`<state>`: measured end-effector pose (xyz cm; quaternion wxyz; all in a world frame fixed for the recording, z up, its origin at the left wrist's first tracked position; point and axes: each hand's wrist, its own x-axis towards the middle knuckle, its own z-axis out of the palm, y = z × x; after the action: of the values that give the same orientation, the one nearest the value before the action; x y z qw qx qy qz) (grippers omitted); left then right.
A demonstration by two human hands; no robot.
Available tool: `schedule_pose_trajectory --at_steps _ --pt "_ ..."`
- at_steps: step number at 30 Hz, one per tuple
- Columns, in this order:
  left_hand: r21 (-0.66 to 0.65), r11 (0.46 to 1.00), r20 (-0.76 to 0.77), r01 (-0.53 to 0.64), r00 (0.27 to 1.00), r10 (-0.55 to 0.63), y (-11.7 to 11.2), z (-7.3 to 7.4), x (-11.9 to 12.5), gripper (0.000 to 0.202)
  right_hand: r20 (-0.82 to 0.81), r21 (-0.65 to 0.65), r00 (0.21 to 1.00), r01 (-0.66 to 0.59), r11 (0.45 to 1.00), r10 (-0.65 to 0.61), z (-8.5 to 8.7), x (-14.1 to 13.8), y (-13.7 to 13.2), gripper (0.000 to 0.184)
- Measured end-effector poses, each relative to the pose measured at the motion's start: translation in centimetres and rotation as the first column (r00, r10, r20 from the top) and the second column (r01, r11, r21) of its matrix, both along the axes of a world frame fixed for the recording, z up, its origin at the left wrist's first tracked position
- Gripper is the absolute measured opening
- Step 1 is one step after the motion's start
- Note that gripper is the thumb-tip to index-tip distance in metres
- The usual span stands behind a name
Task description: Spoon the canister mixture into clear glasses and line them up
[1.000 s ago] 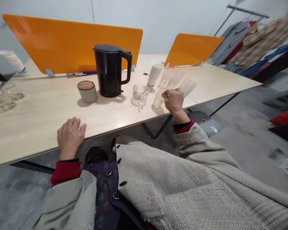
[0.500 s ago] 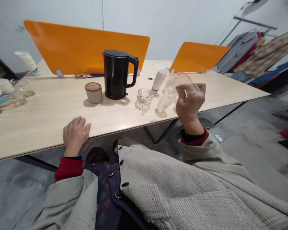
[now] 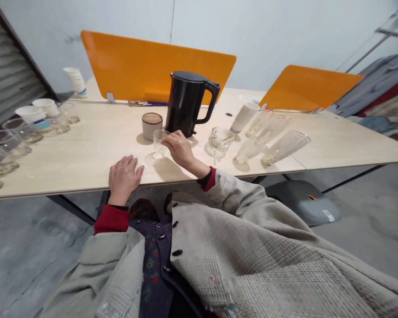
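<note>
My right hand point(image 3: 183, 152) grips the rim of a small clear glass point(image 3: 158, 145) with its fingertips. The glass looks upright at the table surface, just in front of the grey canister with a wooden lid point(image 3: 152, 127). My left hand point(image 3: 123, 177) lies on the near table edge with its fingers stretched out, holding nothing. Behind the right hand stands a black electric kettle point(image 3: 185, 104). A clear glass bowl point(image 3: 220, 140) with dark green bits inside is to the right of the kettle.
Stacked paper cups point(image 3: 245, 118) and several stacked glasses point(image 3: 285, 148) lean at the right. More glasses point(image 3: 9, 141) and white paper cups point(image 3: 33, 115) line the left side. An orange divider point(image 3: 129, 66) stands behind. A grey stool point(image 3: 305, 201) is below the table's edge.
My right hand has moved left from the stacked glasses to in front of the canister, where it now holds a glass. My left hand stays on the table edge. The view has shifted.
</note>
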<state>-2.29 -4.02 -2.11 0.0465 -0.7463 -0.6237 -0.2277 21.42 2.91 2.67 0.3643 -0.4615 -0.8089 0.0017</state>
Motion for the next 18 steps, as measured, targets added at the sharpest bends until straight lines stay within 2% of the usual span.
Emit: schedule_pose_trajectory --at_steps 4,10,14,18 --pt "0.003 1.0 0.005 0.007 1.0 -0.007 -0.1 0.0 0.0 0.04 0.06 -0.09 0.998 0.025 0.996 -0.02 -0.1 -1.8 1.6 0.026" --pt "-0.002 1.0 0.019 0.024 1.0 -0.024 0.0 -0.3 -0.1 0.041 0.117 -0.162 0.993 0.023 0.986 -0.004 0.0 -2.8 1.8 0.027" --pt "0.0 1.0 0.025 0.017 1.0 -0.017 0.0 -0.4 -0.1 0.04 0.083 -0.149 0.996 -0.015 0.989 0.027 -0.3 -2.9 1.5 0.027" --pt "-0.002 1.0 0.019 0.013 1.0 -0.013 -0.2 -0.2 0.0 0.039 -0.021 -0.063 0.999 -0.037 0.997 0.036 -0.2 -1.9 1.3 0.034"
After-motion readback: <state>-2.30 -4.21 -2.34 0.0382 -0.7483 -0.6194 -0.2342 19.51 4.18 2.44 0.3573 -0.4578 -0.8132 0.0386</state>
